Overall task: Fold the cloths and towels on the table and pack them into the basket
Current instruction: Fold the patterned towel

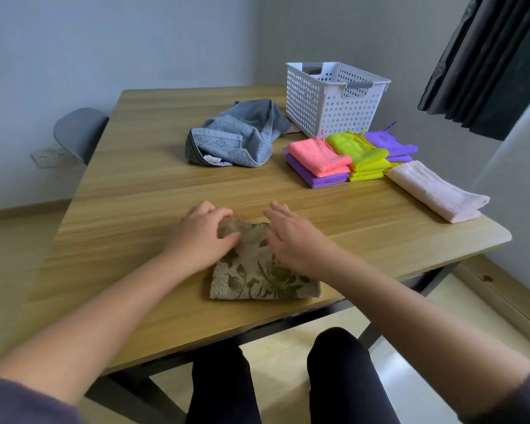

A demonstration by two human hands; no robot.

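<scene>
The leaf-patterned towel [257,280] lies folded into a thick pad well on your side of the basket [328,108], by the bench's [135,194] edge. Your left grip [201,237] curls its fingers round the pad's far left corner, and your right grip [291,240] spreads straight fingers over the right half, clasping nothing. The towel looks soft, light and limp, so it will likely sag open unless you take it by the folded edge with a palm beneath. Closer to the basket lie a crumpled grey towel [236,136], stacked bright cloths [349,157] and a folded pale pink towel [435,191].
</scene>
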